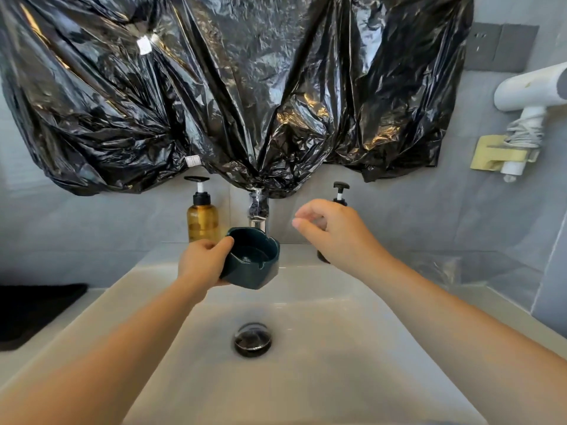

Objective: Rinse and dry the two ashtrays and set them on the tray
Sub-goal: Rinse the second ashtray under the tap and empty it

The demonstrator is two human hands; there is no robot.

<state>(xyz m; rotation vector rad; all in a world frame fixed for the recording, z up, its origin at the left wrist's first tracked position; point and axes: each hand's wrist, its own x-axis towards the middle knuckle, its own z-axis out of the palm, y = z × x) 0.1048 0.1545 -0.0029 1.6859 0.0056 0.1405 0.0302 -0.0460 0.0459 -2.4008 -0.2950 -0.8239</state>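
now ashtray (pixel 251 259) tilted toward camera, left hand (pixel 201 262) gripping

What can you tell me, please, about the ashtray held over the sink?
The ashtray is a dark teal, glossy bowl, ceramic by its look, with notches cut into its thick rim. It looks empty inside. The left hand grips its left side, thumb over the rim, fingers beneath. It is held in the air, tipped towards the person, just in front of the tap and above the sink. No running water shows.

Dark teal ashtray (pixel 252 259), tilted, above sink (pixel 352 317)
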